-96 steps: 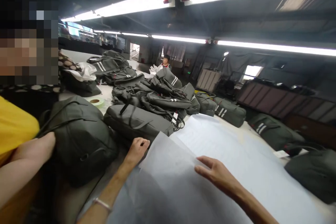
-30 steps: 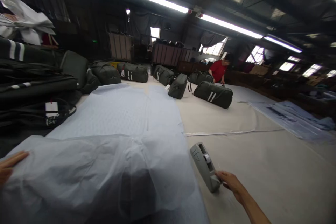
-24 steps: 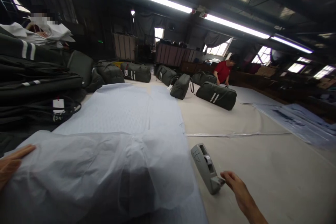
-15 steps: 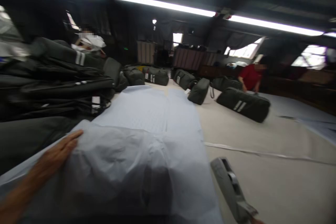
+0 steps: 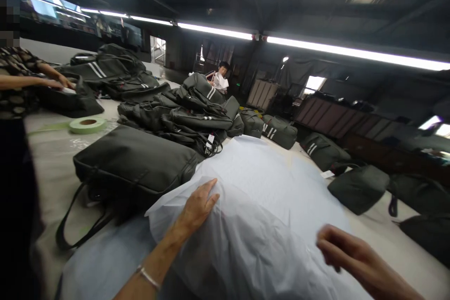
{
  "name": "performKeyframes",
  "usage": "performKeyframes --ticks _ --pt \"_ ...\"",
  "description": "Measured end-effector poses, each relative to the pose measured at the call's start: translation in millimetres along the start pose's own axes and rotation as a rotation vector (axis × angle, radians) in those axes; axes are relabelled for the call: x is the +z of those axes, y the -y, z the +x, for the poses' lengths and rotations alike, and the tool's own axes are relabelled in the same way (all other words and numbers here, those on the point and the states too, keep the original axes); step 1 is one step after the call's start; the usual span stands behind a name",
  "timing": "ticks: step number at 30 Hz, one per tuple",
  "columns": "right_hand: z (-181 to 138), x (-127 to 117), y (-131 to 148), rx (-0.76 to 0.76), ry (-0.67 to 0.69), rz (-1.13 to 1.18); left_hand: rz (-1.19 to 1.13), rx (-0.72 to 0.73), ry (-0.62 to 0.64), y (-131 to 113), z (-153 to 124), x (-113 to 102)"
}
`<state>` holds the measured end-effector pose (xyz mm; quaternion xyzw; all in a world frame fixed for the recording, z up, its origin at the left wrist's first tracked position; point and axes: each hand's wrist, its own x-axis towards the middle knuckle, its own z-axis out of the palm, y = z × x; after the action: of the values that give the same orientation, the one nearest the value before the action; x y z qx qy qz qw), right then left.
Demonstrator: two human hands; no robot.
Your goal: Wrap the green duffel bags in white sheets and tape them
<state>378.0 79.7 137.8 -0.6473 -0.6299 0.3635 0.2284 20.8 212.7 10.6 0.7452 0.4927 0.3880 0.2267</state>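
A thin pale bluish-white sheet (image 5: 260, 229), looking like tissue or plastic film, lies before me, crumpled over a dark shape that shows faintly beneath it. My left hand (image 5: 200, 204), with a bracelet at the wrist, rests on its left part, fingers stretched out. Over the sheet's right side is my right hand (image 5: 346, 251), fingers curled and somewhat blurred; whether anything is inside them is hidden. Just left of the sheet sits a dark grey-green bag (image 5: 133, 157) with a strap hanging toward me.
A pile of dark bags (image 5: 183, 117) stands behind the sheet's left side. More bags (image 5: 358, 190) line the right. A roll of green tape (image 5: 87, 124) lies at left. A co-worker's hands (image 5: 61, 83) work in a bag there; another person (image 5: 220, 79) is farther back.
The view has swung left, bringing the nearby co-worker and tape roll in. The elongated grey tool near my right hand is out of view. My left hand remains on the sheet.
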Motion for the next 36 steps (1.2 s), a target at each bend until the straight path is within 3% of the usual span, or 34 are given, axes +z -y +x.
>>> performKeyframes --ticks 3,5,8,11,13,15,18,20,22,26,29,31,34,36 --pt "85.3 50.7 94.7 -0.047 0.373 0.069 0.047 0.031 -0.028 2.6 -3.0 1.4" --pt "138.9 81.6 127.1 -0.043 0.555 0.008 0.089 0.058 -0.049 5.0 -5.5 3.5" --pt "202.3 109.4 134.4 0.009 0.721 -0.173 0.166 0.122 -0.108 9.6 -10.9 8.8" --pt "238.4 122.7 127.3 0.103 0.794 -0.361 0.234 0.18 -0.18 13.8 -16.1 13.8" --pt "248.5 129.7 129.3 0.152 0.836 -0.476 0.266 0.211 -0.217 15.7 -17.9 14.8" --pt "251.4 136.1 137.5 0.107 0.839 -0.625 0.284 0.244 -0.244 16.7 -18.0 14.0" --pt "252.6 141.7 148.8 -0.124 0.726 -0.936 0.308 0.289 -0.266 17.9 -16.2 10.9" --pt "256.7 141.2 144.5 -0.248 0.621 -1.023 0.328 0.315 -0.259 18.9 -15.0 8.4" --pt "264.6 137.9 125.7 -0.228 0.623 -0.886 0.342 0.33 -0.238 20.0 -14.3 5.9" --pt "280.7 125.4 60.9 0.124 0.886 -0.266 0.332 0.322 -0.203 20.2 -13.7 1.4" --pt "281.5 110.7 27.8 0.257 0.739 -0.105 0.312 0.303 -0.189 16.8 -11.8 0.8" --pt "274.9 102.2 25.2 0.188 0.655 -0.002 0.303 0.297 -0.185 15.6 -9.1 0.9" --pt "257.2 102.7 42.9 0.041 0.74 0.133 0.278 0.28 -0.175 22.8 -3.8 -3.9" --pt "244.8 112.6 59.6 0.027 0.806 0.035 0.225 0.258 -0.135 34.2 -0.3 -10.1"
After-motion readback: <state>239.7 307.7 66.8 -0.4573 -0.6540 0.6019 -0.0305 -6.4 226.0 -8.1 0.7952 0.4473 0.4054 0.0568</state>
